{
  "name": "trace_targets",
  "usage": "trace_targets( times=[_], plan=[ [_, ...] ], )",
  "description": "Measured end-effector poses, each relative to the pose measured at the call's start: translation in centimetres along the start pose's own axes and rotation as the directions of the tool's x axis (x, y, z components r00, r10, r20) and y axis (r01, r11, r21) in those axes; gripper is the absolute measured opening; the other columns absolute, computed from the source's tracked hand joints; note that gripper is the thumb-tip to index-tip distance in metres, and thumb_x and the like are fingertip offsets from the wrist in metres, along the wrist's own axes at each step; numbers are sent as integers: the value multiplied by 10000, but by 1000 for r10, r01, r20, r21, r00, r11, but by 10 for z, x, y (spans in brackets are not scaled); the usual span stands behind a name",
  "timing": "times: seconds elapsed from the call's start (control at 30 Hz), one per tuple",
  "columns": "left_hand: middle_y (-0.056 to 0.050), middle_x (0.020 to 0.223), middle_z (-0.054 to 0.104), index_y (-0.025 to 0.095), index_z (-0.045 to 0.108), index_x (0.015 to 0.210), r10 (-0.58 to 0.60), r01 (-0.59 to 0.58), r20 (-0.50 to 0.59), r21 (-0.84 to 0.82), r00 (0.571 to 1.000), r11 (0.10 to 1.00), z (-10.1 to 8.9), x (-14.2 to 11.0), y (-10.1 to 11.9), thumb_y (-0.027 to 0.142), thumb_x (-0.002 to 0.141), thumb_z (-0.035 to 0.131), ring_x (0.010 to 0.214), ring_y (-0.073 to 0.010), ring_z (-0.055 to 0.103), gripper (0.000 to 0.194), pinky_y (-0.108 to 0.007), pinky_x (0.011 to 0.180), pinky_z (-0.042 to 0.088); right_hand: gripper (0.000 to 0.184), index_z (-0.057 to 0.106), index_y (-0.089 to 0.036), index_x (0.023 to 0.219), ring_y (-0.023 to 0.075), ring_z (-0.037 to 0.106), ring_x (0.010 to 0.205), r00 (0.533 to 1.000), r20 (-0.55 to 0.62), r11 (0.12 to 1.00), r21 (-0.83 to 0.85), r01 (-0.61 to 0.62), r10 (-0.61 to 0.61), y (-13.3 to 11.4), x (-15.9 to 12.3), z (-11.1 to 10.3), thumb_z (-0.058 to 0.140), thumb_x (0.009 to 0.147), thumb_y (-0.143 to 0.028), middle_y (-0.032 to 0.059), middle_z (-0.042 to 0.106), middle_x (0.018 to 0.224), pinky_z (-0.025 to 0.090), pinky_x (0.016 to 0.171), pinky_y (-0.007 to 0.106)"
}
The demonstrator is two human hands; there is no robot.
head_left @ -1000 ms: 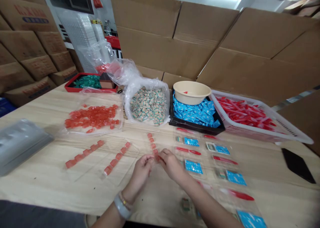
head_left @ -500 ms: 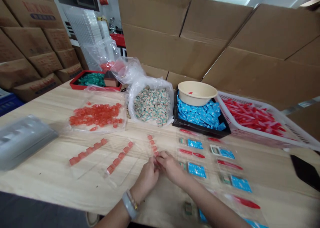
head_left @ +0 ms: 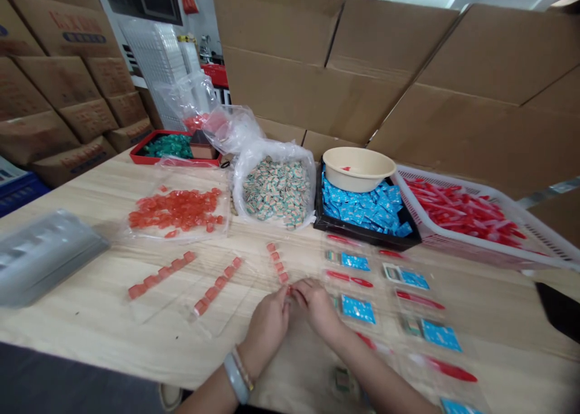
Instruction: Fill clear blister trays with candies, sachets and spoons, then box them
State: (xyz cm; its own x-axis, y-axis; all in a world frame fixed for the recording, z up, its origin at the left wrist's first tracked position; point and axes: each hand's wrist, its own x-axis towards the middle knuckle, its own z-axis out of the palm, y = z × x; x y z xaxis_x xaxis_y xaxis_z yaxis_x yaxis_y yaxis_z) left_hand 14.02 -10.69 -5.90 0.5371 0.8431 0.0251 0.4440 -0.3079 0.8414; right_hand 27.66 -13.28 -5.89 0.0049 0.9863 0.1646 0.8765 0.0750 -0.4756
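My left hand (head_left: 270, 318) and my right hand (head_left: 316, 304) meet just below a short row of translucent red pieces (head_left: 278, 266). The fingers of both are closed in a pinch around a small translucent red piece (head_left: 289, 289), mostly hidden by the fingertips. Left of my hands, two more rows of red pieces, the nearer row (head_left: 218, 286) and the farther row (head_left: 162, 275), lie on clear plastic sheets. Beside my right hand, clear packs hold blue sachets (head_left: 357, 309) and red plastic handles (head_left: 348, 278).
Behind my hands are a heap of red pieces (head_left: 179, 210), a bag of small printed pieces (head_left: 276, 190), a black tray of blue sachets (head_left: 367, 211) under a cream basin (head_left: 359, 167), and a white basket (head_left: 453, 236) of red items. Clear plastic packaging (head_left: 48, 254) lies left.
Both hands have shifted slightly right and away from the short row, and more of its lower red pieces now show. The view has tilted slightly.
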Motion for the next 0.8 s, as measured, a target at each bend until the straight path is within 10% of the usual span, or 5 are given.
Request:
trace_targets(
  times=[0.3,0.5,0.8],
  plan=[
    [-112,781,633,130,566,870,-100,95,9,219,995,971,2,19,4,148,771,349,694,-202,572,239,-281,620,384,192,640,-174,804,177,488,821,1000,-25,1000,-9,1,-1,0,-4,0,456,778,-124,64,579,847,373,737,294],
    [-69,842,628,145,575,874,-62,62,-3,20,998,998,-7,11,5,94,717,371,759,-162,557,262,-252,689,396,204,604,-177,866,178,514,782,994,2,992,-58,-111,111,-19,1,-2,413,798,-154,61,583,830,390,704,280],
    [-51,755,600,142,612,780,-68,62,-181,-41,981,997,-99,11,-19,159,717,422,734,-159,540,201,-265,683,406,226,629,-195,863,189,566,773,999,-37,955,-297,5,-17,-5,4,29,419,788,-159,67,625,836,423,691,276]
  ],
)
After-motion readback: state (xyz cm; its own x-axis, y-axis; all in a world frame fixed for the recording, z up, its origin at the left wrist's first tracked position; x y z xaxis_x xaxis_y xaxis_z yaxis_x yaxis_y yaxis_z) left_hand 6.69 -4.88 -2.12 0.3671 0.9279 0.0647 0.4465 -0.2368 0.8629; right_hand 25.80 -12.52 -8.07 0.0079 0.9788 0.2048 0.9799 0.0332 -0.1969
